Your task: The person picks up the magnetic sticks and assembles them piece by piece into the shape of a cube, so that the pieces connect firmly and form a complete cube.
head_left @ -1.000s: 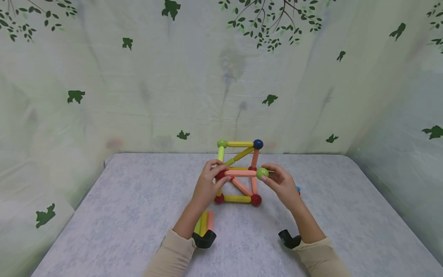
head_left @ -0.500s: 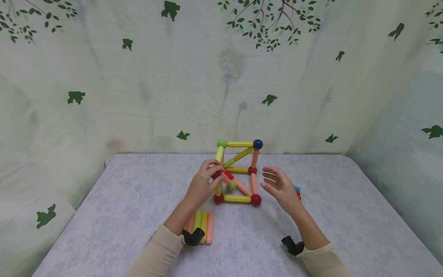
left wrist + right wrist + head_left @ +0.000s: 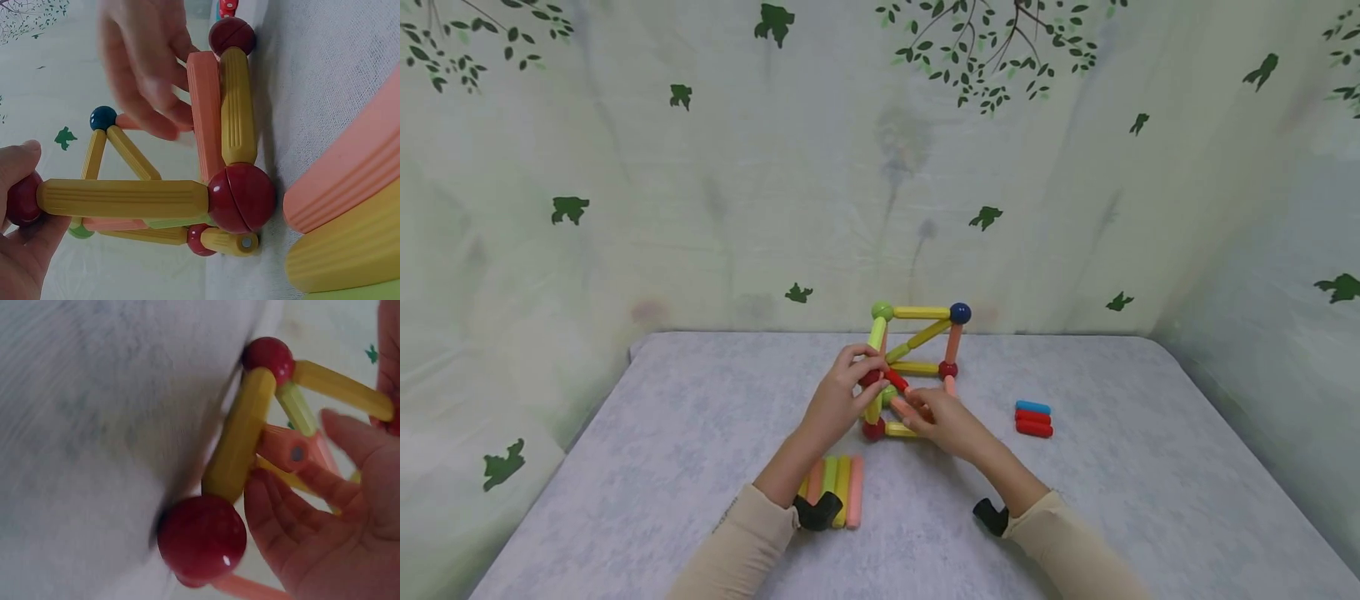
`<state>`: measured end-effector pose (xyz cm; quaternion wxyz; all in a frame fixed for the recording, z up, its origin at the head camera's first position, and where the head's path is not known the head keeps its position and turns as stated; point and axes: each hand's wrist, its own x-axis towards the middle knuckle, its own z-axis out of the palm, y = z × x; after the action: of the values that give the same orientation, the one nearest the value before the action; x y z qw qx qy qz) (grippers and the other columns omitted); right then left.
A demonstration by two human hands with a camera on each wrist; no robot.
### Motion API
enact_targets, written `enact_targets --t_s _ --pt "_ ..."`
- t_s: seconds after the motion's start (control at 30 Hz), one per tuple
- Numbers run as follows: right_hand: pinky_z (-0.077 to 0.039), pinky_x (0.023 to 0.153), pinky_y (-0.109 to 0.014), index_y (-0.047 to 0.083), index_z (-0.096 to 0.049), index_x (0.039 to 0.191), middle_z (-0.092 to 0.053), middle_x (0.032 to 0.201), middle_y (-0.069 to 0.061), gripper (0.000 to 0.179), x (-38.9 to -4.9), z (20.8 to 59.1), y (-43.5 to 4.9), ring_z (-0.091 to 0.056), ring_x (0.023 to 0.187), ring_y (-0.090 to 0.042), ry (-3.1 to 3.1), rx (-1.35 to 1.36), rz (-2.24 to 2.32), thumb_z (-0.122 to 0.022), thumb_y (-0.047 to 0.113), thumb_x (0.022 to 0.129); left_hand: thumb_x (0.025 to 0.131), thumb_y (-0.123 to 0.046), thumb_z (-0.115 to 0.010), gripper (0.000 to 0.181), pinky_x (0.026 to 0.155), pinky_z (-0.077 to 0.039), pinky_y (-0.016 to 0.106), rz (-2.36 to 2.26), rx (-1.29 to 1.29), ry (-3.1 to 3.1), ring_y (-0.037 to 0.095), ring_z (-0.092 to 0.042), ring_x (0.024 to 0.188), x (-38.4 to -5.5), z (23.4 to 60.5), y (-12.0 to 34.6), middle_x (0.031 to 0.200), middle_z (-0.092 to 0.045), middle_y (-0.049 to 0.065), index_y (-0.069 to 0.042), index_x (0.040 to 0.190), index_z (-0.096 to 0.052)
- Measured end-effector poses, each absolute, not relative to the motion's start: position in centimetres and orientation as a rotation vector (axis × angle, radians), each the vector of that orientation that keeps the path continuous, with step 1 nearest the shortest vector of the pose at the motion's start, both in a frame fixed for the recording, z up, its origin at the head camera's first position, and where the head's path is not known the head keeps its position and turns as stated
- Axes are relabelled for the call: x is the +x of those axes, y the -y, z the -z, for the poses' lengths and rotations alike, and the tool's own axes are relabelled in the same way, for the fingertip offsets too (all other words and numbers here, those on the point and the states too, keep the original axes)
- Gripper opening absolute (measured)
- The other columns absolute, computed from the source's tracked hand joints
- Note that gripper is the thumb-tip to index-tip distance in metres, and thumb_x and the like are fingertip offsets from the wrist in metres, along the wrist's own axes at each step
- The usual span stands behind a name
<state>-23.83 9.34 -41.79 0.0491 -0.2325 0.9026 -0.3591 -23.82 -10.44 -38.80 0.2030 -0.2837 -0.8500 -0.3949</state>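
In the head view my left hand pinches a red ball at the left of a frame of magnetic rods and balls. A yellow rod runs from it to another red ball low on the frame. My right hand reaches into the frame's front, its fingers around the free end of a pink rod. Thumb and fingers stay spread, with no firm grip visible. Beside that rod lies a green ball, partly hidden. A blue ball tops the frame's right corner.
Several yellow, green and pink rods lie side by side near my left wrist. To the right are a blue rod and red rods. A patterned cloth backdrop rises behind the table.
My right hand let go of the green ball, drew back right, then came in lower at the frame. The pink rod and green ball dropped. My left hand kept hold of the red ball.
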Motion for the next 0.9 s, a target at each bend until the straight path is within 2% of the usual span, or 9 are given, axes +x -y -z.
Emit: enact_targets --t_s 0.17,0.27,0.37,0.53,0.67,0.77,0.9 --pt "-0.040 0.052 -0.022 0.005 -0.061 0.094 -0.050 0.065 0.002 0.017 -24.6 42.5 -8.0 -0.047 0.057 -0.012 -2.880 -0.575 0.939 -0.065 0.018 0.083 0.078 -0.007 -0.070 0.023 0.069 -0.048 0.021 1.121 -0.788 2.362 0.011 -0.053 0.079 -23.9 38.9 10.5 0.112 -0.046 0.004 -0.006 0.100 -0.065" --pt "-0.037 0.049 -0.023 0.004 -0.064 0.091 -0.046 0.059 0.001 0.018 -24.6 42.5 -7.9 -0.044 0.053 -0.013 -2.889 -0.525 0.979 -0.063 0.021 0.085 0.077 -0.005 -0.070 0.023 0.069 -0.049 0.023 1.128 -0.794 2.349 0.011 -0.053 0.079 -24.0 39.0 10.5 0.112 -0.046 0.004 -0.005 0.100 -0.065" --pt "-0.039 0.051 -0.024 0.002 -0.068 0.092 -0.048 0.058 0.001 0.021 -24.4 42.3 -8.3 -0.045 0.054 -0.014 -2.886 -0.503 1.084 -0.062 0.022 0.086 0.078 -0.006 -0.069 0.023 0.068 -0.050 0.027 1.130 -0.804 2.343 0.011 -0.052 0.079 -23.9 39.1 10.6 0.112 -0.046 0.005 -0.005 0.100 -0.064" --pt "-0.046 0.062 -0.027 0.007 -0.068 0.098 -0.059 0.076 0.002 0.017 -23.8 42.0 -10.0 -0.050 0.069 -0.016 -2.808 -0.408 1.307 -0.059 0.017 0.088 0.078 -0.005 -0.069 0.022 0.068 -0.049 0.024 1.135 -0.817 2.334 0.010 -0.053 0.080 -23.9 39.0 10.5 0.112 -0.046 0.004 -0.007 0.099 -0.064" --pt "-0.049 0.072 -0.031 0.007 -0.063 0.108 -0.061 0.090 -0.005 0.024 -23.0 41.9 -11.7 -0.055 0.079 -0.018 -2.571 -0.269 1.584 -0.058 0.020 0.088 0.079 -0.005 -0.068 0.021 0.069 -0.048 0.021 1.142 -0.825 2.348 0.009 -0.052 0.081 -23.8 38.8 10.6 0.112 -0.046 0.004 -0.008 0.099 -0.064" --pt "-0.049 0.078 -0.033 0.001 -0.050 0.122 -0.057 0.104 -0.017 0.039 -22.2 41.8 -12.7 -0.059 0.085 -0.022 -2.233 -0.225 1.833 -0.057 0.022 0.089 0.079 -0.005 -0.068 0.021 0.070 -0.048 0.022 1.146 -0.826 2.364 0.009 -0.052 0.082 -23.8 38.7 10.6 0.113 -0.046 0.004 -0.008 0.100 -0.064" --pt "-0.045 0.084 -0.035 -0.003 -0.027 0.136 -0.041 0.125 -0.028 0.055 -21.0 41.7 -13.7 -0.060 0.095 -0.026 -1.763 -0.257 2.002 -0.052 0.020 0.092 0.080 -0.008 -0.067 0.023 0.073 -0.048 0.023 1.156 -0.828 2.387 0.010 -0.051 0.085 -23.7 38.6 10.6 0.114 -0.045 0.004 -0.009 0.103 -0.063"
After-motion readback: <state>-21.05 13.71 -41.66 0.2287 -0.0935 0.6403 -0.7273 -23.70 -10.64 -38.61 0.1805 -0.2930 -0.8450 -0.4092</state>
